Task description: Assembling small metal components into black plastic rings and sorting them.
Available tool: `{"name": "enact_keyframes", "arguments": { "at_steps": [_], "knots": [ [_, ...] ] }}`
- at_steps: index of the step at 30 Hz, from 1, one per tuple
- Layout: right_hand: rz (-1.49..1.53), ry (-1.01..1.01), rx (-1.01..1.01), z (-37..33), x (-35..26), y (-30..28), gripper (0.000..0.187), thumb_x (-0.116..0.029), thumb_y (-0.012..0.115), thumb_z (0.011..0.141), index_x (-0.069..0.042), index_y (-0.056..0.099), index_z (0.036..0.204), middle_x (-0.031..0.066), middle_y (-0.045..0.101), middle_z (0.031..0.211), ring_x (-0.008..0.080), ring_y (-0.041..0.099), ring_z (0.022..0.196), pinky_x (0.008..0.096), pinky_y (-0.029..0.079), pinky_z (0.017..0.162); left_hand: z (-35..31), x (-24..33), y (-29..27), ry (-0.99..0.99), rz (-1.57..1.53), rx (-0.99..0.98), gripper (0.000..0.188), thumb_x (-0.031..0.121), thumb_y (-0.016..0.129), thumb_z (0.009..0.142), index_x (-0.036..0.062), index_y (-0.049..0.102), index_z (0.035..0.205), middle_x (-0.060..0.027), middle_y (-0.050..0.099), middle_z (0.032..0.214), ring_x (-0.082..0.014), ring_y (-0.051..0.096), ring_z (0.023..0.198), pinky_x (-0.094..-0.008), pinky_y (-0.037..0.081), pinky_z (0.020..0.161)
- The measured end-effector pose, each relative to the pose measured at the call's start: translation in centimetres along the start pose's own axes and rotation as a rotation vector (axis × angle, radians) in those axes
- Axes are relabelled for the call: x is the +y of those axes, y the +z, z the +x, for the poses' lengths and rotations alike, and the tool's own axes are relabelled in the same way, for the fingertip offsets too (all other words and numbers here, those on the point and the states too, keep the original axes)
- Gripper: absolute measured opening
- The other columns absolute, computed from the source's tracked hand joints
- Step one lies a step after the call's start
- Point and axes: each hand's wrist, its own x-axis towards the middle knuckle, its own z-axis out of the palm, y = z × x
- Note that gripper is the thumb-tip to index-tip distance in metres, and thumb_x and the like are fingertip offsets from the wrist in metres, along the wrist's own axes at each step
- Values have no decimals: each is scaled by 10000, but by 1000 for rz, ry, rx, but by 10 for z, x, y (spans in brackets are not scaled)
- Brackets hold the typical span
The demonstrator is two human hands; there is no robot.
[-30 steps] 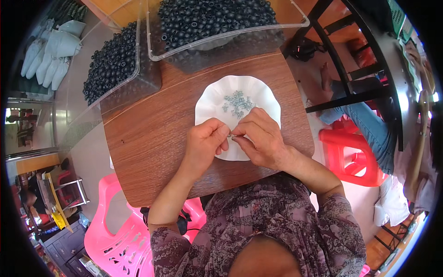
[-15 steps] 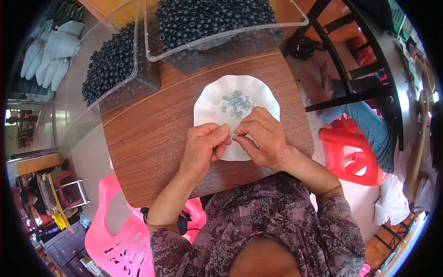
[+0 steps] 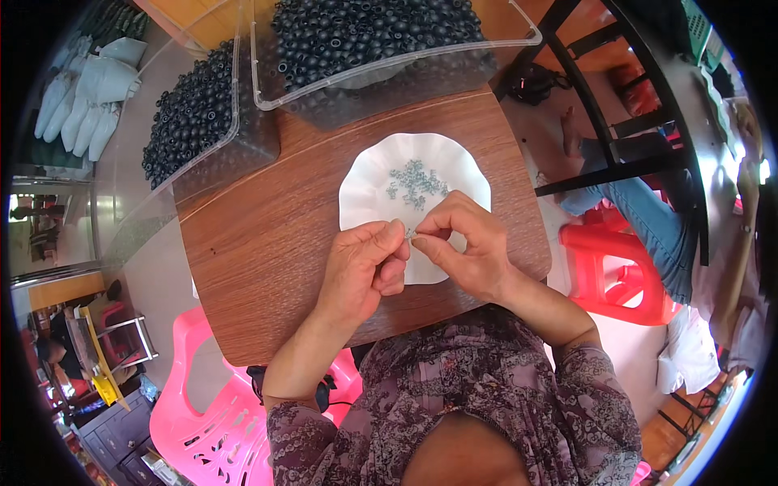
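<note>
Over the near half of a white scalloped plate [image 3: 365, 174], my two hands meet fingertip to fingertip. My left hand [image 3: 365, 263] is closed, its thumb pressed on the forefinger. My right hand [image 3: 463, 247] pinches thumb and forefinger together right beside it. Between the fingertips shows a tiny clear-grey small piece [image 3: 410, 233], too small to name; both hands seem to grip it. Similar small glassy, springlike pieces [image 3: 417, 181] lie in a loose heap at the plate's middle.
Two clear plastic bins [image 3: 389, 73] of dark round beads [image 3: 373, 36] stand at the table's far side. The brown wooden table [image 3: 251, 259] holds plate and bins. A pink chair [image 3: 198, 405] is at the left, a red stool [image 3: 608, 275] at the right, near another person's jeans-clad leg [image 3: 648, 219].
My right hand has shifted slightly and its fingers have drawn in closer to the left fingertips. The tiny piece now shows a little more between them. The heap looks the same.
</note>
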Motion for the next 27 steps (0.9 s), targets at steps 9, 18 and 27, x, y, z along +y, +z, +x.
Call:
{"name": "enact_keyframes", "arguments": {
  "at_steps": [9,18,27],
  "knots": [
    [-479,-456,107,2,3,6,240,64,662,609,-2,552,811,95,538,777,256,496,655,347,380,562,-1,5,-1,-177,-85,-34,339,272,524,908,67,487,641,21,310,462,-76,277,393,-235,208,375],
    [-54,16,34,-5,-5,5,169,38,661,688,-9,565,819,67,546,741,171,523,660,280,425,589,0,-12,-5,158,166,23,284,259,540,909,29,561,745,8,474,572,-60,400,470,-201,303,428],
    [316,482,-34,-5,-10,1,135,-64,656,793,22,595,878,22,602,814,67,523,733,221,442,655,-3,-17,-5,422,487,33,207,222,523,922,26,557,864,13,530,674,-37,456,598,-175,368,523]
  ]
}}
